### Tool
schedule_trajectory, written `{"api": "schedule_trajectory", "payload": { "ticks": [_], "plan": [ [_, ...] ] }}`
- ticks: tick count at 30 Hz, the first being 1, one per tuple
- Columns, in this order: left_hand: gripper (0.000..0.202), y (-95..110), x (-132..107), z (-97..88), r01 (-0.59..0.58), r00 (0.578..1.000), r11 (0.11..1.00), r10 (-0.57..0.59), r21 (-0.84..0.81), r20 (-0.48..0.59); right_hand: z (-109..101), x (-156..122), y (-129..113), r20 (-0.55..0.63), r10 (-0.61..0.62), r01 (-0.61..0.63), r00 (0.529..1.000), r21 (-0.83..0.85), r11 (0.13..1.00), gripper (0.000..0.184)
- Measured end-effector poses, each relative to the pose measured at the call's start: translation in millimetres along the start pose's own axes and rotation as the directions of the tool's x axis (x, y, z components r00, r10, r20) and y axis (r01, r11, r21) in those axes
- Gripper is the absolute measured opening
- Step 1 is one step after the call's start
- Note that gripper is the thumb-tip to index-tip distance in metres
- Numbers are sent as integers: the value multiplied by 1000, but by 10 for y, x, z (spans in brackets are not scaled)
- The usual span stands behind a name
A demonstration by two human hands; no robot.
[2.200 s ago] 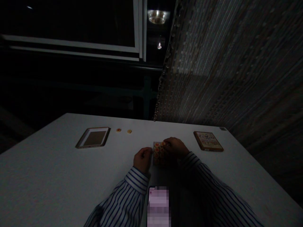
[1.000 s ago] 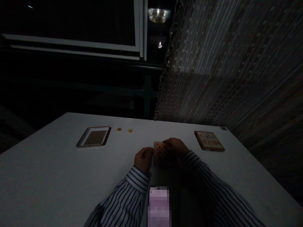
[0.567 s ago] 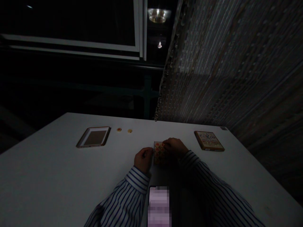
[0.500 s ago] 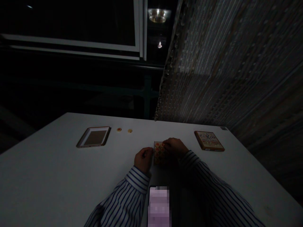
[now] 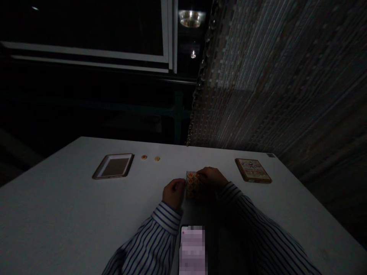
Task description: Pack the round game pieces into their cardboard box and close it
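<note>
A small block of round orange-marked pieces (image 5: 193, 185), packed in rows, lies on the white table (image 5: 71, 214) in front of me. My left hand (image 5: 172, 193) is curled against its left edge. My right hand (image 5: 211, 178) rests curled over its right and top side, fingertips on the upper pieces. Both arms wear blue-striped white sleeves. The light is very dim, so what the fingers pinch is unclear.
An empty brown tray with a pale rim (image 5: 114, 166) sits at the far left, with two loose round pieces (image 5: 150, 157) beside it. A brown box lid with a printed picture (image 5: 252, 170) lies at the far right. A lit phone screen (image 5: 192, 250) lies near me.
Almost nothing differs. Both hands stay at the block of pieces; the right fingertips shift slightly over its top edge.
</note>
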State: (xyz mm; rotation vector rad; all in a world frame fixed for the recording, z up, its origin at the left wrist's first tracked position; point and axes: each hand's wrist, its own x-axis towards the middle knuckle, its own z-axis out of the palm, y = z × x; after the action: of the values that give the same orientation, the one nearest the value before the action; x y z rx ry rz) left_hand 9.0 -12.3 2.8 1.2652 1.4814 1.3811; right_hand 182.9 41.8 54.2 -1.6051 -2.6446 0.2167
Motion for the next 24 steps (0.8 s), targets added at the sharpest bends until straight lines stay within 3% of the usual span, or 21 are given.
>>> {"api": "schedule_trajectory", "payload": {
  "ticks": [24],
  "plan": [
    [25, 18, -5, 5, -8, 1000, 1000, 8, -9, -19, 26, 13, 64, -20, -11, 11, 1000, -4, 1000, 32]
  ]
}}
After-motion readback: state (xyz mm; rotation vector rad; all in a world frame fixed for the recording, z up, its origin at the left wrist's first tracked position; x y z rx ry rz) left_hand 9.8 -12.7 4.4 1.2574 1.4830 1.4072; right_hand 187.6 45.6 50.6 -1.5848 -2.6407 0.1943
